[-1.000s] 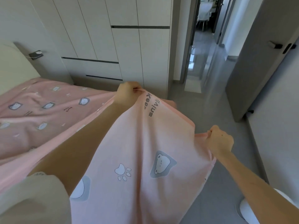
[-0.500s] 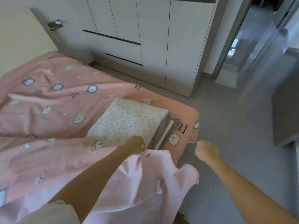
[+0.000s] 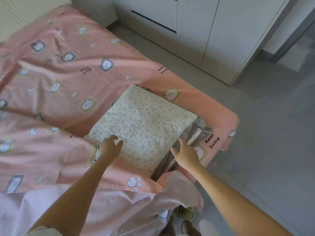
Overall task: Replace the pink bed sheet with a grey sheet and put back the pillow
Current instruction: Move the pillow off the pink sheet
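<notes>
The pink bed sheet (image 3: 68, 79) with bear prints covers the bed, loose and rumpled, its near edge folded back over the bed's corner. A speckled white pillow (image 3: 143, 123) lies on it near the foot corner. Under the pillow's right side a folded grey sheet (image 3: 196, 133) sticks out. My left hand (image 3: 110, 147) is open, its fingers spread over the pillow's near left edge. My right hand (image 3: 185, 154) is open beside the pillow's near right edge, over the grey sheet. Neither hand holds anything.
A white wardrobe (image 3: 213, 31) with drawers stands across a narrow strip of grey floor (image 3: 264, 133) from the bed. A cream headboard (image 3: 25, 12) is at the far left. A doorway opens at the upper right.
Both hands have let go of the lifted pink sheet, which dropped onto the bed. The view tilted down, and my hands moved forward to the pillow with fingers opened.
</notes>
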A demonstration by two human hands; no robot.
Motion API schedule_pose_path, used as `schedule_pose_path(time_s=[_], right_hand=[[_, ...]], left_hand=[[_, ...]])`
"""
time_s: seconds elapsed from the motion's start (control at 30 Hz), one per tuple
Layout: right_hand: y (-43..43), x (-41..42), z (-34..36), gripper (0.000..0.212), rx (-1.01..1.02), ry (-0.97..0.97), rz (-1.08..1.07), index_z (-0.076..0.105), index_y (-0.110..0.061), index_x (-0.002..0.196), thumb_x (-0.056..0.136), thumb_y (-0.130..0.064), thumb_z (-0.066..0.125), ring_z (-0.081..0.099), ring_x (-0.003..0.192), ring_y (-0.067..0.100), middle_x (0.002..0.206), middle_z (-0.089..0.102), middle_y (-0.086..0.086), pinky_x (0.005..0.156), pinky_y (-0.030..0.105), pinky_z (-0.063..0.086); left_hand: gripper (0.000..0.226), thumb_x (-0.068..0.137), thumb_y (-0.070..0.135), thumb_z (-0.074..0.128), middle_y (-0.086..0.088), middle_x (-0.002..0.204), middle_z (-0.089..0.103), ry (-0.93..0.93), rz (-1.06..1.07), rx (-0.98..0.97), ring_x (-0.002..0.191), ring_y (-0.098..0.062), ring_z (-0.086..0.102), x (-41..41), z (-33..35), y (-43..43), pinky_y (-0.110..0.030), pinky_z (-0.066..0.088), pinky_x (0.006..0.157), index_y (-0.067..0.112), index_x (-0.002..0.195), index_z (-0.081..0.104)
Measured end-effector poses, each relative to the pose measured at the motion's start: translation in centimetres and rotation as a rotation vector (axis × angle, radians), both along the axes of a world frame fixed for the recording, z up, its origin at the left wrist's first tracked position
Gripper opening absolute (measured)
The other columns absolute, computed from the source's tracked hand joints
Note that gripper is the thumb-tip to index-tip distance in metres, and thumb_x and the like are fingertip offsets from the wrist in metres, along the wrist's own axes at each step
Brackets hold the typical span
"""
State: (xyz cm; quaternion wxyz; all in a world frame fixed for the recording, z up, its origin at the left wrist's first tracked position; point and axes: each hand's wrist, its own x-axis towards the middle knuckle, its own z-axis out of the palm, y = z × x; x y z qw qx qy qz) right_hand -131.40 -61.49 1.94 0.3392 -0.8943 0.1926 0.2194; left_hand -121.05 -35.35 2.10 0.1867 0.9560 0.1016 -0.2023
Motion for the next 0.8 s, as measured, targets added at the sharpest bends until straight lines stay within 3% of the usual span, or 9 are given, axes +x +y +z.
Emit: schedule_pose_path(time_s=[0.07,0.13,0.2,0.23,0.3,0.43,0.53,0.67,0.8], right_hand=[[1.3,1.0,-1.4,0.072,0.050,0.011,-0.057,0.012,-0.015,0.151,0.095,-0.048,0.045,0.045,0.053,0.010,0.064,0.045,-0.009,0.047,0.026,0.036],[2.5,2.2,-2.2,0.083,0.113,0.022,-0.120,0.001,-0.018,0.152,0.092,-0.054,0.047,0.050,0.057,0.008,0.074,0.048,-0.013,0.049,0.024,0.038],[3.7,3.7,-3.1,0.095,0.179,0.031,-0.208,-0.007,-0.019,0.152,0.088,-0.057,0.052,0.064,0.094,0.020,0.119,0.058,-0.001,0.063,0.026,0.046],[4.3,4.4,-3.7,0.102,0.198,0.025,-0.251,-0.011,-0.021,0.151,0.085,-0.059,0.056,0.057,0.114,0.024,0.140,0.046,0.007,0.076,0.028,0.049],[5.6,6.0,-4.9,0.113,0.205,0.013,-0.335,-0.016,-0.024,0.149,0.077,-0.064,0.061,0.043,0.131,0.027,0.153,0.025,0.013,0.093,0.033,0.047],[8.2,8.5,-6.5,0.124,0.164,0.050,-0.425,-0.020,-0.027,0.148,0.068,-0.072,0.063,0.047,0.125,0.035,0.152,0.016,0.027,0.081,0.029,0.044],[9.4,9.7,-7.4,0.125,0.152,0.041,-0.481,-0.020,-0.029,0.148,0.066,-0.073,0.064,0.041,0.130,0.038,0.152,0.012,0.029,0.094,0.035,0.043],[10.0,10.2,-7.6,0.116,0.143,0.010,-0.590,-0.007,-0.030,0.151,0.072,-0.057,0.073,0.048,0.121,0.034,0.148,0.022,0.022,0.085,0.032,0.044],[9.9,10.2,-6.5,0.098,0.108,-0.015,-0.638,0.002,-0.030,0.152,0.081,-0.035,0.071,0.054,0.105,0.031,0.140,0.033,0.022,0.075,0.029,0.039]], left_hand=[[0.048,0.093,0.039,0.053,-0.025,0.123,0.053,0.004,0.004,0.068,0.111,-0.040,0.053,2.0,-1.2,1.0,-0.043,0.042,0.095,0.010,0.131,0.048],[0.063,0.092,0.049,0.047,-0.025,0.134,0.044,0.018,-0.023,0.133,0.124,-0.041,0.042,4.6,-2.9,2.3,-0.046,0.033,0.103,0.014,0.142,0.035],[0.079,0.088,0.064,0.040,-0.023,0.145,0.034,0.029,-0.060,0.181,0.136,-0.039,0.028,7.2,-5.1,3.3,-0.049,0.022,0.112,0.018,0.149,0.020],[0.087,0.084,0.070,0.038,-0.022,0.149,0.028,0.037,-0.063,0.196,0.140,-0.037,0.021,8.4,-6.4,3.7,-0.050,0.017,0.114,0.021,0.150,0.013],[0.098,0.075,0.080,0.033,-0.019,0.153,0.020,0.043,-0.029,0.212,0.142,-0.036,0.014,10.2,-8.5,3.9,-0.055,0.012,0.112,0.025,0.151,0.003],[0.106,0.067,0.091,0.022,-0.016,0.153,0.022,0.020,0.021,0.247,0.141,-0.033,0.019,12.7,-10.7,3.9,-0.060,0.013,0.110,0.030,0.150,-0.003],[0.106,0.065,0.092,0.021,-0.019,0.147,0.034,0.021,0.063,0.174,0.134,-0.036,0.033,13.3,-11.5,4.1,-0.052,0.027,0.108,0.029,0.150,0.004],[0.099,0.067,0.087,0.030,-0.015,0.140,0.043,-0.038,0.094,0.090,0.126,-0.035,0.044,13.0,-11.5,3.4,-0.044,0.036,0.101,0.025,0.144,0.023],[0.095,0.068,0.082,0.045,-0.013,0.132,0.050,-0.079,0.119,0.055,0.114,-0.035,0.053,12.4,-9.5,2.5,-0.043,0.043,0.091,0.022,0.139,0.025]])
